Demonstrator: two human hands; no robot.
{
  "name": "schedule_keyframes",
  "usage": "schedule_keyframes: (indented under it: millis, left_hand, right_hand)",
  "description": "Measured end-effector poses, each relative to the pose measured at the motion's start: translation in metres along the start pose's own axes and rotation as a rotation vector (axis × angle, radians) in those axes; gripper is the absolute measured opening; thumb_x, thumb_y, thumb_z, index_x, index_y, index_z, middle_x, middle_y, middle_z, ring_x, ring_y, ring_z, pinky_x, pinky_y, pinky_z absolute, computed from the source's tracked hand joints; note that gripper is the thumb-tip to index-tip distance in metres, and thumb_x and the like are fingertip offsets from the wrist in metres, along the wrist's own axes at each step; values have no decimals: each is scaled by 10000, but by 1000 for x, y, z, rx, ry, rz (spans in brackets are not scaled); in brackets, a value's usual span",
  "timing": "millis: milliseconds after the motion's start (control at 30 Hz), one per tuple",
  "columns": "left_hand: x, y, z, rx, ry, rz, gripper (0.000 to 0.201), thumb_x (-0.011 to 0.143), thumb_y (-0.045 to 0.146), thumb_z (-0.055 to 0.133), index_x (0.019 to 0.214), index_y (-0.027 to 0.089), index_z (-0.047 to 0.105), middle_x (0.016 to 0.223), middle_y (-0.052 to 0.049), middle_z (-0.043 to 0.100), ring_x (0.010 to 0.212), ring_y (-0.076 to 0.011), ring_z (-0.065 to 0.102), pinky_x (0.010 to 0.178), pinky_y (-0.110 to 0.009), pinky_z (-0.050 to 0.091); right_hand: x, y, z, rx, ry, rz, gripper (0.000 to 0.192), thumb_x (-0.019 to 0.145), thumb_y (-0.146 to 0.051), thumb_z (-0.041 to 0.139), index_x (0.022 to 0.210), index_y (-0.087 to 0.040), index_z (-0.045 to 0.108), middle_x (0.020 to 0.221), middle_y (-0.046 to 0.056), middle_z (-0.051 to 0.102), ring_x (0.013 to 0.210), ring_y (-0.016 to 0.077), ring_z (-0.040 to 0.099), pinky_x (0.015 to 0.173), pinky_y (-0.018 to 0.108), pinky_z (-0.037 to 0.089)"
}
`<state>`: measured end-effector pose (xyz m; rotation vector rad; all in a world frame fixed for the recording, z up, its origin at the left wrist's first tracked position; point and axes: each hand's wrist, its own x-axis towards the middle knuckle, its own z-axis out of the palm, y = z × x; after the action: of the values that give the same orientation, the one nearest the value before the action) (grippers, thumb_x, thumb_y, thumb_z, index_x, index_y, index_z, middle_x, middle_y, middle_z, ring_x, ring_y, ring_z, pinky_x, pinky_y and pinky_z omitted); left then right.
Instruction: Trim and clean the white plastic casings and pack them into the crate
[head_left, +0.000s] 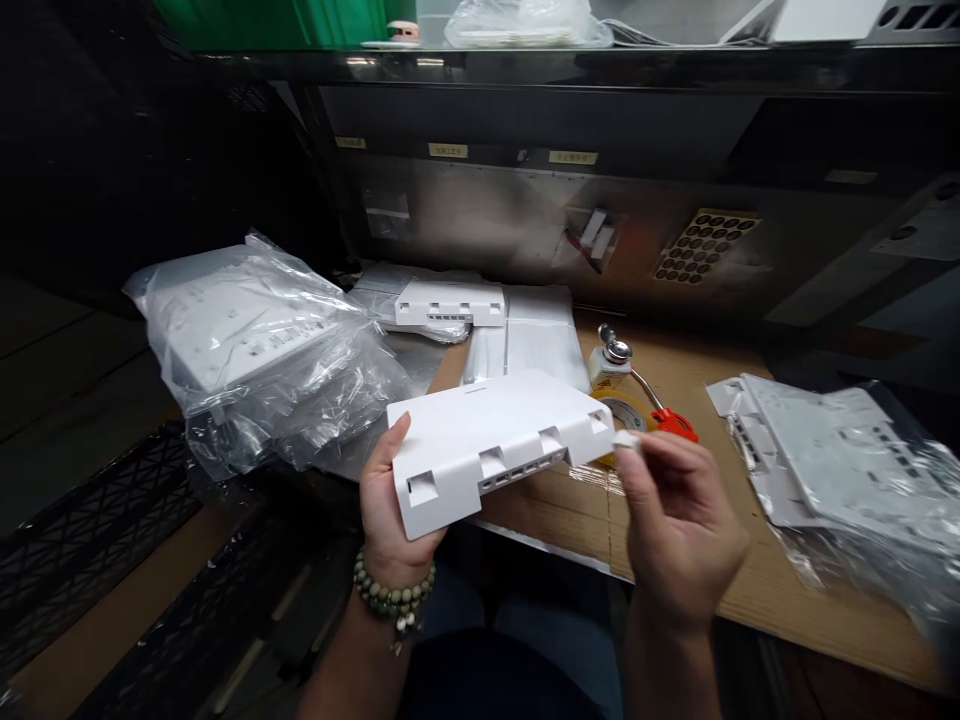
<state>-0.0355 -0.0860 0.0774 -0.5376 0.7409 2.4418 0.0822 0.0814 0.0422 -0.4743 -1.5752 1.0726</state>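
My left hand (394,500) grips a white plastic housing (495,420) by its left end, thumb on top and palm beneath. The edge facing me has several square recesses and a row of small port openings. Off the housing's right end, my right hand (679,520) pinches a small white wad (626,440), perhaps cloth or tissue, between thumb and forefinger. The wad is close to the housing's right corner; whether they touch I cannot tell. A roll of yellow tape (622,405) lies behind the right hand, beside a red-handled tool (675,424).
A similar white housing (450,303) rests on flat plastic bags (540,335) at the back. Bagged white parts are piled left (247,330) and right (847,450). A small bottle with a metal lid (609,365) stands on the cardboard (555,515). Overhead runs a shelf (525,68).
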Motion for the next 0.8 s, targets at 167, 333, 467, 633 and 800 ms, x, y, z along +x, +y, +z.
schedule_keyframes:
  millis: [167,333,467,633,800]
  left_hand:
    - [10,3,-8,70,-254,-77,736,991,728,387,1370,154,649,1206,-163,780,1294,-374,647,1076,-558,531]
    - [20,4,-29,89,-224,-9,819,932,827,364,1394,213,647,1116,-123,810,1288,-350,653,1042,-519,557]
    - [20,8,-47,77,-298,-62,800,914,839,401,1400,250,644,1108,-41,820,1236,-295,688,1046,-416,542]
    - [26,1,-53,34,-693,-89,941,734,950,513,1358,269,690,1133,-32,816,1293,-314,650,1169,-439,426]
    - [30,-4,-52,53,-654,12,927,752,946,497,1501,402,533,1096,44,822,1226,-271,698,1196,-413,397]
  right_hand:
    - [7,28,-22,107,140,296,416,767,-323,901,1128,-195,740,1063,60,769,901,188,750,981,421,603]
    - [6,48,-35,264,162,466,444,696,-330,946,1062,-160,759,992,53,768,853,176,753,944,405,628]
    - [3,57,-36,327,179,558,421,638,-358,976,938,-188,735,919,27,774,838,165,751,834,336,637]
    - [0,50,-32,312,134,652,489,665,-539,929,931,-207,688,909,14,769,749,155,725,768,333,624]
    - [-1,42,-29,354,80,706,456,780,-576,844,1030,-234,674,947,13,767,808,176,736,785,326,601]
